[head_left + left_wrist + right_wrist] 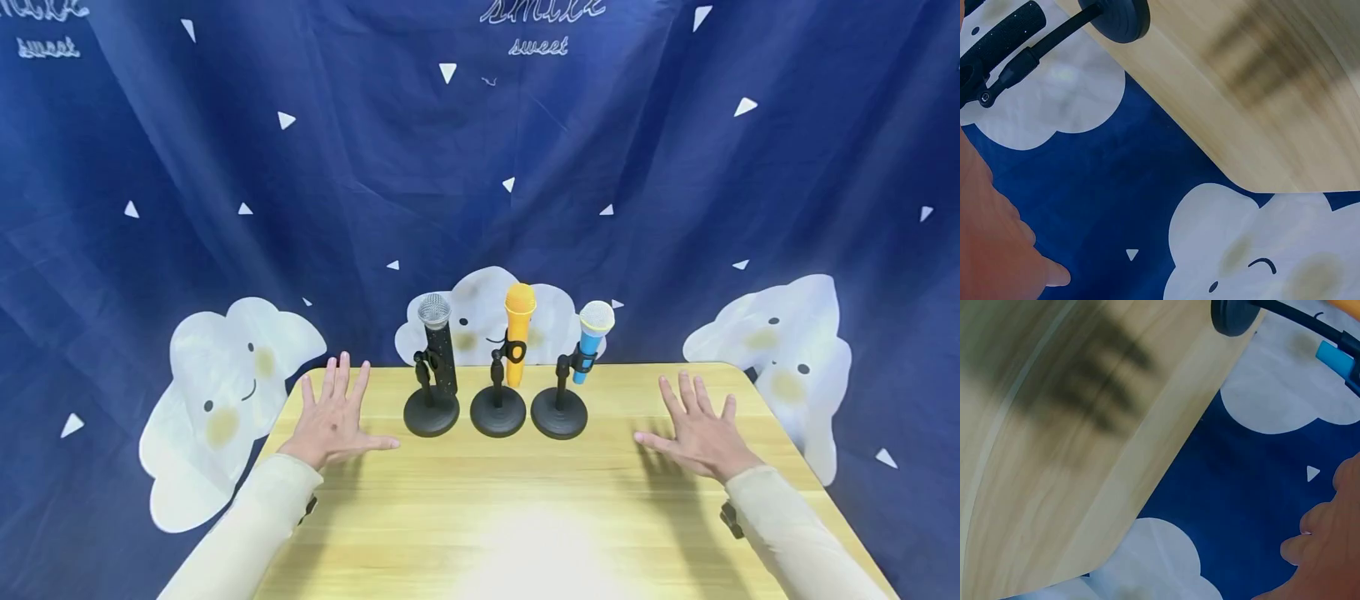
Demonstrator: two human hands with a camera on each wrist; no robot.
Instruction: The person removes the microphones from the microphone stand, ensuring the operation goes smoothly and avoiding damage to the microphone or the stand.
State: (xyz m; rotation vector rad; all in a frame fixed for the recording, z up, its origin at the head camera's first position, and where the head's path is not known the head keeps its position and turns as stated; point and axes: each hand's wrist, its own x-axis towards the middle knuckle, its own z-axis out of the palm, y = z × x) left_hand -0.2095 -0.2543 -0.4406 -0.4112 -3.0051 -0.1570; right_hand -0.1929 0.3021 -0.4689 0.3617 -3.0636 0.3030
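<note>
Left hand, right hand — fingers spread, empty. Black mic left, orange mic middle, blue mic right, on stands, far side of table. Handling seemingly not begun — grasp calls for inward reach.

On the blue curtain at the far side, white script reads "sweet" around the middle and a second "sweet" at the left, each beneath larger cut-off lettering, the middle one apparently "smile".
</note>
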